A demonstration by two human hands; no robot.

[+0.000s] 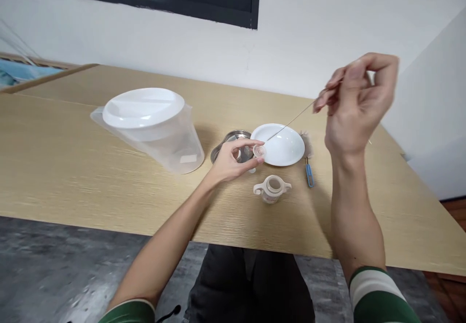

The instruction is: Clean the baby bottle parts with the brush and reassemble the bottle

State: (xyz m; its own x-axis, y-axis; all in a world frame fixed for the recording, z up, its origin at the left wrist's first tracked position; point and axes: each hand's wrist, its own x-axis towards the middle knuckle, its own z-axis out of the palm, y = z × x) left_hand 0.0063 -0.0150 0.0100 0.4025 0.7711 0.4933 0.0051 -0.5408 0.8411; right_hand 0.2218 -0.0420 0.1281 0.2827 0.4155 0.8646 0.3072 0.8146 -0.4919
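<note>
From where I stand, the person's left hand (230,160) is pinching a small, round translucent piece (259,151) between thumb and fingertips, clear of the tabletop (145,192). The right hand (358,95) is raised higher, off to the right of that pinch, its thumb and fingers closed together on a thin, straight rod (293,119). The rod slants down and left from those fingers to the edge of the translucent piece; the meeting point is too small for me to say whether the tip goes inside or just touches.

Right behind the left-hand grip is a shiny metal tray (223,143) with a curved rim, partly covered by the hand, small pieces lying in it. Just beyond the pinched piece and to its right sits a glossy white bowl (284,143). Nearer the person than the grip, a small two-handled cup (272,190) stands upright, mouth uncovered. Below the right hand and a little to its left, a blue-handled brush (309,175) lies with its bristles beside the bowl. Well to the left of both grips stands a large translucent pitcher (171,146) with a white lid (143,107) on.
</note>
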